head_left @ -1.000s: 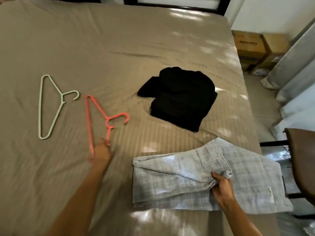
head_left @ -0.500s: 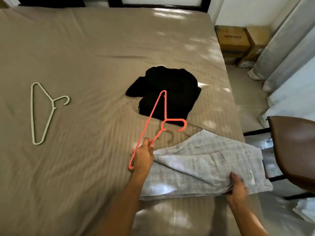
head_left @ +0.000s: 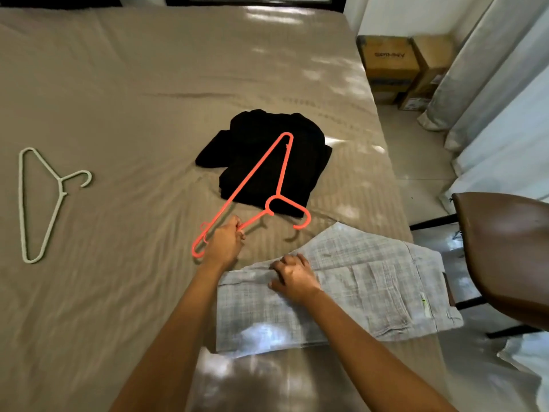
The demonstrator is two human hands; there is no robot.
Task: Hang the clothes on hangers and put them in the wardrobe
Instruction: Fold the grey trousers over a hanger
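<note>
My left hand [head_left: 225, 244] grips the lower end of a coral-red hanger [head_left: 258, 174] and holds it raised over the bed, its far corner above a folded black garment [head_left: 309, 150]. Folded grey checked trousers [head_left: 365, 289] lie at the bed's near right edge. On their upper left fold rests my right hand [head_left: 292, 275], fingers curled into the cloth. A pale green hanger [head_left: 41, 203] lies flat at the far left of the bed.
The bed is covered by a tan sheet [head_left: 133, 84]. A brown chair [head_left: 505, 251] stands close on the right. Cardboard boxes [head_left: 395, 66] and pale curtains [head_left: 499, 84] fill the back right corner. The wardrobe is out of view.
My left hand picked the red hanger off the bed and carried it right, toward the trousers. My right hand slid from the trousers' right part to their upper left fold.
</note>
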